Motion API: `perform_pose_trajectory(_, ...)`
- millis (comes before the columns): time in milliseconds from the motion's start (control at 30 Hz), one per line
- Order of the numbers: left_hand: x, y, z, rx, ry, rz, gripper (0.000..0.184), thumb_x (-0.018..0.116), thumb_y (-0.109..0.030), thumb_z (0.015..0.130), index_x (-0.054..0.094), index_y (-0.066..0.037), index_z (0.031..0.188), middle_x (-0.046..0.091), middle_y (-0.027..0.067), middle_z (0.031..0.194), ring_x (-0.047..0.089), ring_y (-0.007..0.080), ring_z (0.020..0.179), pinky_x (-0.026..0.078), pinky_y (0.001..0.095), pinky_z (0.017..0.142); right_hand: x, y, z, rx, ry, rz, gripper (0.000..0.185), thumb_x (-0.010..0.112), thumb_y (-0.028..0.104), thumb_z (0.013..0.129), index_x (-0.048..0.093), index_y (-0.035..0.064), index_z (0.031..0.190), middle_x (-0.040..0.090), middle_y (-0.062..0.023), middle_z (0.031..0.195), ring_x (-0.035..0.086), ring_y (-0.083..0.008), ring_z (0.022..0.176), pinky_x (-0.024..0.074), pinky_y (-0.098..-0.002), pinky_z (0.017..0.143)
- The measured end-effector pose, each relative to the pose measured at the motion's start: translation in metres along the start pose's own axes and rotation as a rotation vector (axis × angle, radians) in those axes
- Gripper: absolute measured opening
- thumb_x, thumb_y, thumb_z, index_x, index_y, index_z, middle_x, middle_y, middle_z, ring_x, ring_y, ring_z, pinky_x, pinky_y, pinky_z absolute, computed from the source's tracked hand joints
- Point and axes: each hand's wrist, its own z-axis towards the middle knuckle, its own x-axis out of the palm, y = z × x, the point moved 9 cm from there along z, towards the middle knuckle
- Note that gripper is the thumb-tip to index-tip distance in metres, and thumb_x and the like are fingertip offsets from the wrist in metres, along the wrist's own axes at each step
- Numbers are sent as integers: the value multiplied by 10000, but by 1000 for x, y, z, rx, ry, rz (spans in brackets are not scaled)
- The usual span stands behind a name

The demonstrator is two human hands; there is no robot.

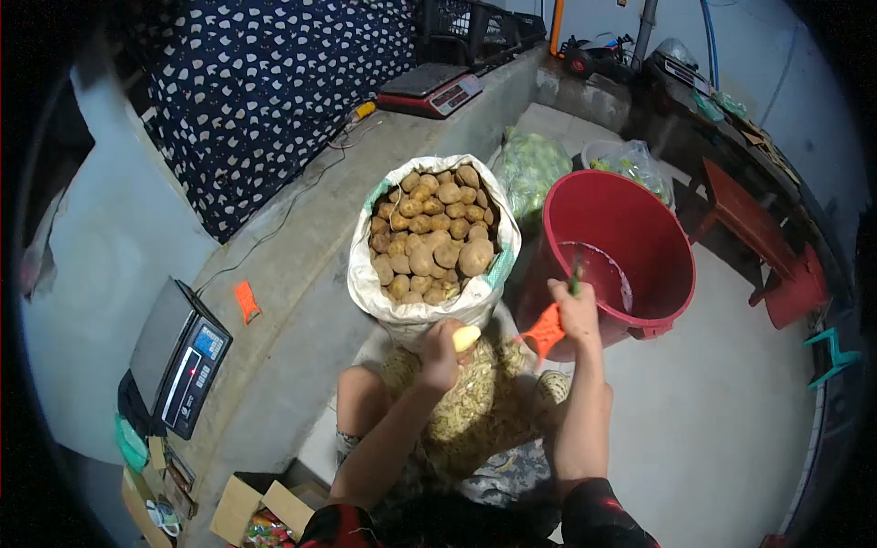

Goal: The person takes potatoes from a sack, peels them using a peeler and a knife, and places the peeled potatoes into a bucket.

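My left hand (438,354) is closed round a potato (466,338) whose showing end is pale yellow and peeled. To its right, my right hand (575,313) grips an orange peeler (545,331); something green and thin sticks up out of the fist. The peeler and the potato are apart. Just beyond my hands a white sack (418,313) stands open, full of unpeeled potatoes (434,224). A heap of peelings (470,411) lies between my legs, below both hands. The large red tub (676,265) beside the sack has some liquid showing inside.
A digital scale (194,361) and an orange packet (246,301) lie on the ledge at the left. Another scale (434,89) sits farther back. Bagged green produce (533,169) is behind the tub, a red stool (744,219) at the right, a cardboard box (239,508) at the lower left.
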Motion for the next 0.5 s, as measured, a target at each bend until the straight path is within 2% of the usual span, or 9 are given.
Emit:
perform_pose_trajectory(33,-5,7,11,18,-109,170,250,514,-282,927,552,-39,972,578,90,782,517,145,528,377,278,416,-14,7,-3,0,-60,126,360,657,237,875,517,82,581,442,34,558,378,-76,560,318,-319,501)
perform_pose_trajectory(67,-12,14,18,32,-223,339,256,517,-277,943,559,-37,1021,589,85,789,527,136,526,392,272,411,-27,-17,7,51,-67,227,315,655,221,878,512,114,618,454,37,556,421,-89,544,345,-314,498)
perform_pose_trajectory(133,41,6,19,99,-119,446,135,558,-157,949,585,-44,1019,603,66,781,537,107,526,407,245,425,-37,-25,5,181,7,613,317,651,232,877,489,126,627,444,22,532,456,-122,499,373,-313,480)
perform_pose_trajectory(167,68,8,28,230,1,470,137,589,-152,934,585,-34,1004,616,58,811,579,126,605,457,261,510,-43,-18,2,173,14,698,333,647,239,877,472,128,616,438,9,520,457,-141,475,378,-313,466)
perform_pose_trajectory(233,134,-2,42,622,139,743,207,689,-132,830,590,-40,988,640,112,878,633,244,814,500,351,754,-50,-20,2,144,77,844,378,631,262,891,440,115,600,421,-21,496,401,-158,406,342,-313,424)
perform_pose_trajectory(267,175,-11,33,626,231,875,235,679,-113,860,573,-28,1053,631,105,955,629,198,879,493,333,761,-51,-17,2,145,80,845,378,631,262,891,440,115,600,421,-21,496,401,-158,406,342,-313,424)
perform_pose_trajectory(300,210,-26,25,812,254,979,259,705,-128,812,588,-15,1014,618,150,960,629,266,903,487,358,777,-56,-16,-1,179,26,892,397,612,251,905,409,140,583,356,7,465,351,-145,384,302,-310,418)
perform_pose_trajectory(367,251,-14,42,909,357,1028,267,682,-81,756,609,-19,1005,596,167,991,581,366,974,458,420,849,-60,-19,-1,206,-6,971,419,588,255,924,381,172,569,291,41,426,288,-124,363,249,-298,414)
perform_pose_trajectory(500,276,28,74,860,478,1359,284,656,-73,747,641,-56,1029,597,150,996,538,349,1023,420,434,898,-70,-20,1,162,59,999,417,585,268,927,395,176,567,292,44,428,284,-113,373,252,-291,425)
